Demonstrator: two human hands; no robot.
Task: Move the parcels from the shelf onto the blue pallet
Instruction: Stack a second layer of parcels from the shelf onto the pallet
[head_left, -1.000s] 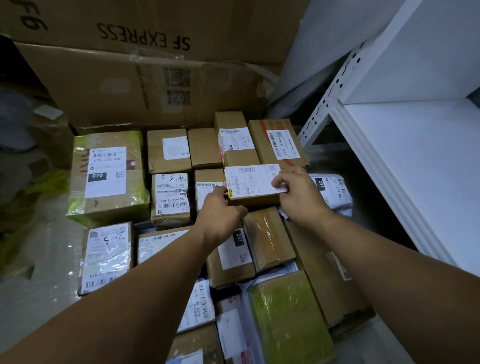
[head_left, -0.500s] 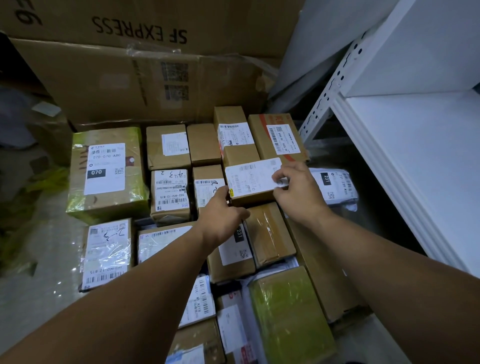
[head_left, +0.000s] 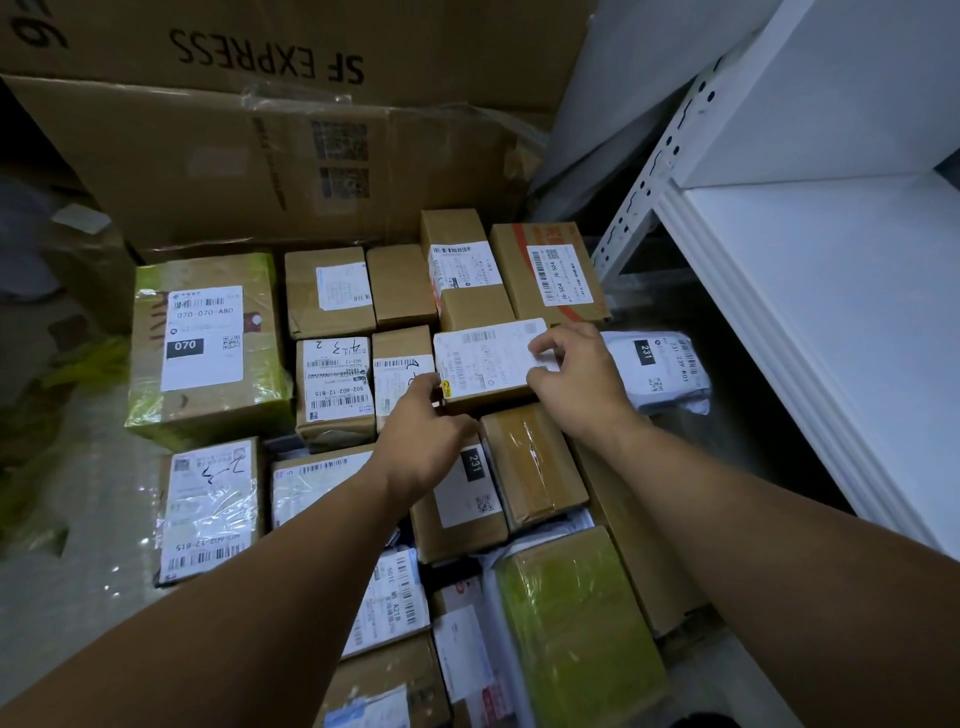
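The left grip (head_left: 423, 441) curls on the near-left corner of a white-labelled parcel (head_left: 485, 361); the right grip (head_left: 576, 384) pinches its right edge. It sits among other parcels (head_left: 332, 384), left of the white shelf (head_left: 831, 312).

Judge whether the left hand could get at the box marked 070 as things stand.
Probably yes, once free: the left hand now holds the small box with the right hand. The 070 box sits to its left, top uncovered.
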